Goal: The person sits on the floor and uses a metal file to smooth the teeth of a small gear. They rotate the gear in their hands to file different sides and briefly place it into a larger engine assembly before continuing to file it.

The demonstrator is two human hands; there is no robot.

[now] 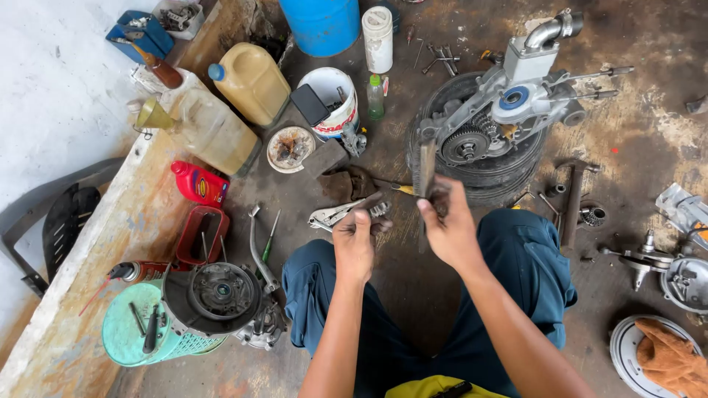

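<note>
Grey, worn metal marked the flat file-like bar (427,171), which was gripped at its lower end by the right hand (448,228), just above the middle of the frame. Its long axis ran nearly upright in the picture, the free end pointing toward the engine casing (509,103) that had been laid on a black tyre (487,173); the tyre appeared to serve as a cushion and stand for the casing. The bar seemed to be held low on its shank so that the working length stayed free.

The left hand (355,239) was clenched around a small dark metal part (374,208), whose exact shape could not be made out; it was raised near the bar, as if for close work between the two hands.

On the stained floor (634,133), pliers (332,216) lay just beyond the left hand, a yellow-handled screwdriver (398,189) pointed to the right toward the bar, and a hammer (574,199) rested at the right of the tyre. At the lower left, a clutch-side cover (215,295) was propped on a teal basket (136,332).
</note>
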